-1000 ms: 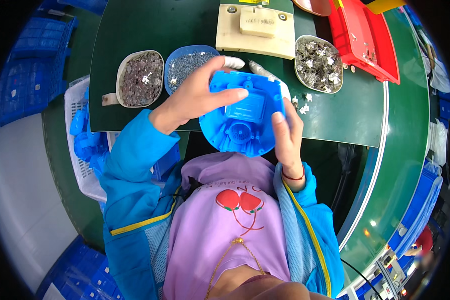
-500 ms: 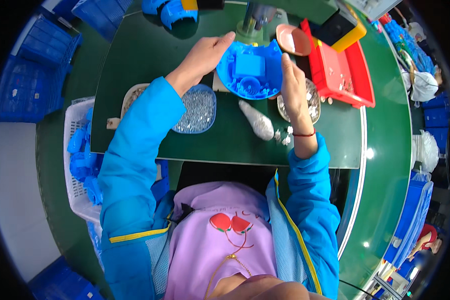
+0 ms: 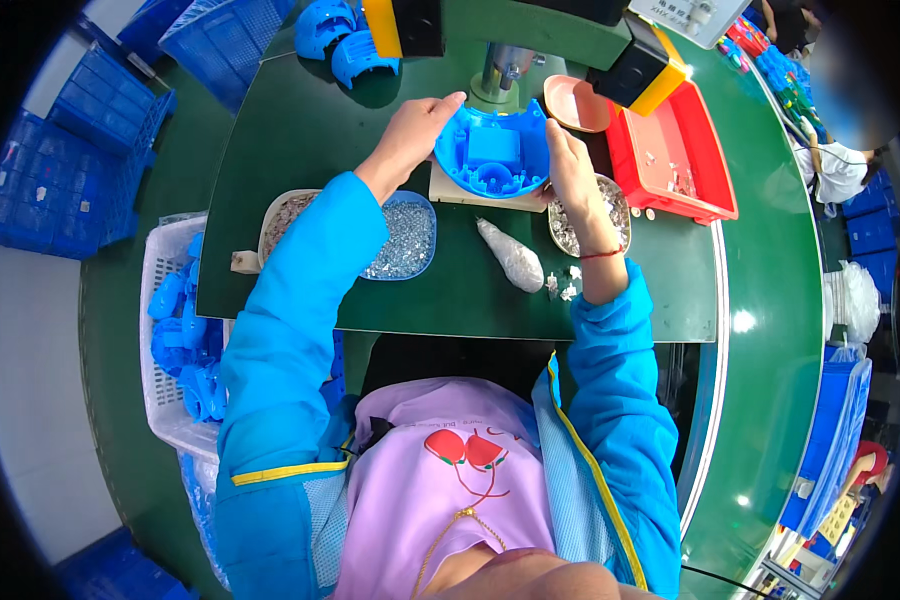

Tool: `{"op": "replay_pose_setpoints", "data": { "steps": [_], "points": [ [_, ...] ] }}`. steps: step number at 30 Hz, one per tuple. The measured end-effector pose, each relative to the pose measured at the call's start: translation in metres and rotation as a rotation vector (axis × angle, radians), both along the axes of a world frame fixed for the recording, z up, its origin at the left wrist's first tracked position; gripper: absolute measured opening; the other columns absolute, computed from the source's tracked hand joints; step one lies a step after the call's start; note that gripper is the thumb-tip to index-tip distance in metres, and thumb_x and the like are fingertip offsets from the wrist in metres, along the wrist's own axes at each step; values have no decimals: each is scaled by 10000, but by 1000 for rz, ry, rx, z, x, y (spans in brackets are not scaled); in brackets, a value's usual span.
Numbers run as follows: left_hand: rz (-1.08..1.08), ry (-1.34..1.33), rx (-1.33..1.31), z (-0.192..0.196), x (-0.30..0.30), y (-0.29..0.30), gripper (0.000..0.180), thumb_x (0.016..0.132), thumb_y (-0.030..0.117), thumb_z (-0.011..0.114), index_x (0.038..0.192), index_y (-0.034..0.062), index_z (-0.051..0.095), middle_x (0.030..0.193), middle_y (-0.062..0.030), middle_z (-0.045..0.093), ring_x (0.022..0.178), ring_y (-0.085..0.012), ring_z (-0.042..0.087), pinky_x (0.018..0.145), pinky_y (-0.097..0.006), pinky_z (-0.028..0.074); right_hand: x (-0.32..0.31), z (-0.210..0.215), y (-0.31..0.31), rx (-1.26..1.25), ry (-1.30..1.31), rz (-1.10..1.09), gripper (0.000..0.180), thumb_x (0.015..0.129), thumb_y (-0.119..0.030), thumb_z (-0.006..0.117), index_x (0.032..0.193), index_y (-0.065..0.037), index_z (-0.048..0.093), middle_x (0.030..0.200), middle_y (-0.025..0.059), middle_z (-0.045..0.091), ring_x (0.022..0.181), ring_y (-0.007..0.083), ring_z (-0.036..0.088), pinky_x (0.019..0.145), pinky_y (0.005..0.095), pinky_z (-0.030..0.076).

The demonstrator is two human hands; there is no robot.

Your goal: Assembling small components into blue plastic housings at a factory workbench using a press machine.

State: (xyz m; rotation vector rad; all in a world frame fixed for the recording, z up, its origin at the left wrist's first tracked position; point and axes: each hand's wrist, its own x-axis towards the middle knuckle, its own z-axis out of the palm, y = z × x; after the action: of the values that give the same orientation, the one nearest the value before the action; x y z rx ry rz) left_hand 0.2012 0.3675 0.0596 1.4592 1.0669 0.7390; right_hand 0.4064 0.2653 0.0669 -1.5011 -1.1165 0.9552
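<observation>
A blue plastic shell [image 3: 492, 146], open side up with posts and a square box moulded inside, sits between my two hands under the machine's metal spindle [image 3: 508, 68]. My left hand [image 3: 410, 138] grips its left rim, the thumb along the upper edge. On the opposite rim is my right hand [image 3: 573, 178], its fingers pressed to the side. Beneath the shell shows a pale block [image 3: 460, 192]; I cannot tell whether the two touch. A blue tray [image 3: 405, 240] of small shiny metal parts lies near my left forearm, and a bowl [image 3: 622, 215] of small metal pieces is beside my right wrist.
A white wrapped bundle [image 3: 510, 256] lies on the green table [image 3: 440, 305]. A red bin [image 3: 710, 210] and a pink dish [image 3: 576, 102] stand at the right back. More blue shells [image 3: 365, 60] are at the back left. A white crate [image 3: 175, 405] of blue parts stands left.
The blue shell has moved slightly away from me, closer to the spindle, and is tipped less toward me. Both hands keep their hold. The whole view has shifted a little.
</observation>
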Motion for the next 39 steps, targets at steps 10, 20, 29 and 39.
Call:
{"op": "replay_pose_setpoints", "data": {
  "steps": [10, 20, 29, 39],
  "points": [
    [274, -128, -25, 14, -10, -14, 468, 1022, 471, 483, 1058, 30, 635, 895, -51, 648, 795, -149, 640, 667, -328, 554, 5, 1, -14, 208, -111, -306, 482, 1053, -424, 412, 1164, -3, 619, 901, 132, 671, 741, 176, 682, 623, 334, 533],
    [468, -645, 873, 90, 5, -41, 511, 931, 26, 679, 1388, -66, 469, 1278, -159, 634, 1132, -161, 614, 1012, -287, 469, -4, 69, -13, 1051, -187, -380, 445, 970, -35, 613, 1367, 54, 433, 1287, 179, 546, 1227, 250, 563, 1014, 337, 492],
    [456, -760, 715, 103, -3, -55, 438, 917, -8, 672, 1320, -113, 536, 1260, -173, 643, 1104, -184, 630, 972, -282, 493, -21, 63, -13, 1101, 10, -492, 429, 920, 23, 666, 1294, 54, 459, 1267, 198, 599, 1165, 247, 622, 999, 329, 500],
    [398, -856, 626, 87, -10, -41, 474, 902, 17, 712, 1322, -109, 533, 1324, -188, 598, 1206, -224, 592, 1099, -320, 437, -19, 62, -10, 1119, 53, -485, 432, 912, 2, 688, 1285, 44, 474, 1245, 177, 614, 1150, 239, 627, 1022, 345, 481]
  ]
}}
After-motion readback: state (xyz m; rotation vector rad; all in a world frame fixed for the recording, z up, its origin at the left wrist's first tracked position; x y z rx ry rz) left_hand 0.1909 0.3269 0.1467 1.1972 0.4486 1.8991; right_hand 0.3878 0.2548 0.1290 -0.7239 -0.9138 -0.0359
